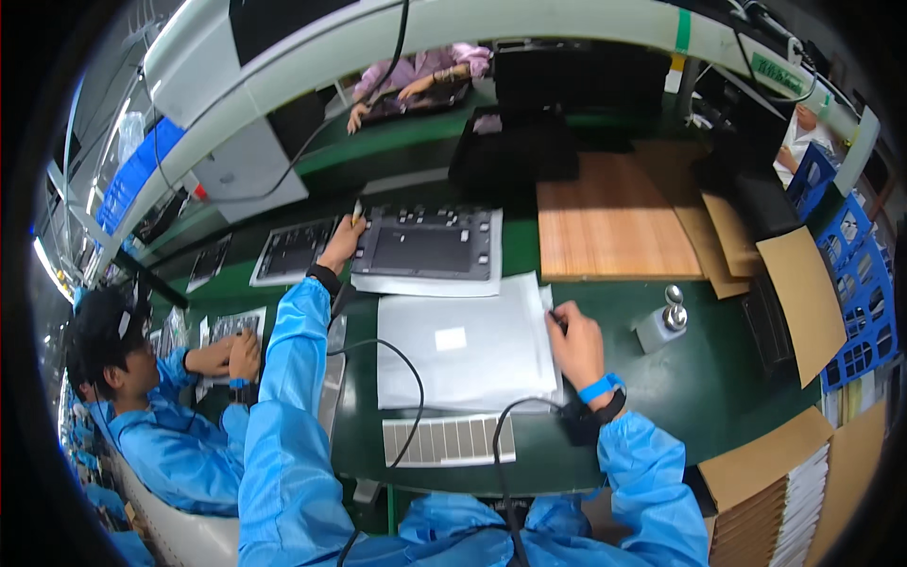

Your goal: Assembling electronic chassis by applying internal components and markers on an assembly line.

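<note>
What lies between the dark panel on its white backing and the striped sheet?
In the head view, a large white sheet bearing a small label, crossed by a black cable.

One bottle (661,330), one wooden board (614,222), perhaps four dark panels (420,249).
The bottle is right of the right hand (578,350), the board beyond this hand; one panel beside the left hand (342,245), the others, poorly seen, farther left.

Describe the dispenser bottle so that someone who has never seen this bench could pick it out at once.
On the green worktop, find the wood-grain board. Just nearer the wearer than the board's right half, and to the right of the wearer's right hand, stands the dispenser bottle. Its whitish body and shiny metal top set it apart from the flat board and sheets nearby.
</note>
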### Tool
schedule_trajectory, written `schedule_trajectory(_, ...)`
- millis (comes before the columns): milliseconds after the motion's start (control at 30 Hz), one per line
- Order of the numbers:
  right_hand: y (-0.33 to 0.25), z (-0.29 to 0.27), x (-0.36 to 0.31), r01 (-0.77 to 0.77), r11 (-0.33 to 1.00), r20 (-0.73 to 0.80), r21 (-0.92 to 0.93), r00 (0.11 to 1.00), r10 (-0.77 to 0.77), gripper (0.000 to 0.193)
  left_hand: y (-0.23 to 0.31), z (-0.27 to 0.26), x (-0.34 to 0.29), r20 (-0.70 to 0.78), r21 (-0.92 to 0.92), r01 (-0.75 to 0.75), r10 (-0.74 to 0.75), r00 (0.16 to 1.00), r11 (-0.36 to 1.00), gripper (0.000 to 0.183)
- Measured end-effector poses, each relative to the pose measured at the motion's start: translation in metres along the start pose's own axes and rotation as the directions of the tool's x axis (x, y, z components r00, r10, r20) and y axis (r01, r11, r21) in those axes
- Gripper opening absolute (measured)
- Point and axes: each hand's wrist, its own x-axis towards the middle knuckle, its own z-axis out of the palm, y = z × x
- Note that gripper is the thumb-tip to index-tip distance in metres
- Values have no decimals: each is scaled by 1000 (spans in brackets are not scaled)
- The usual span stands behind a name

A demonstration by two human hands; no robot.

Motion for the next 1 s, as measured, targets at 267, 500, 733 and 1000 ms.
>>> schedule_trajectory(267, -48, 1, -15, 5, 1000, 157, 8, 988, -6, 26, -119, -79, 79, 13, 518, -148, 165, 986, 843, 30)
schedule_trajectory(500, -34, -6, -22, 176, 967, 124, -184, 980, -155, 17, 28, -28, -56, 59, 334, -1, -20, 998, 943, 28)
schedule_trajectory(733, -58, -1, -17, 371, 928, -188, -33, 910, -371, 7, -32, 29, -238, -8, 188, 33, -33, 999, 982, 32)
schedule_trajectory(1000, -84, -9, -16, 563, 820, -324, -103, 761, -563, 3, -18, 73, -261, -184, 390, -89, 172, 968, 916, 29)
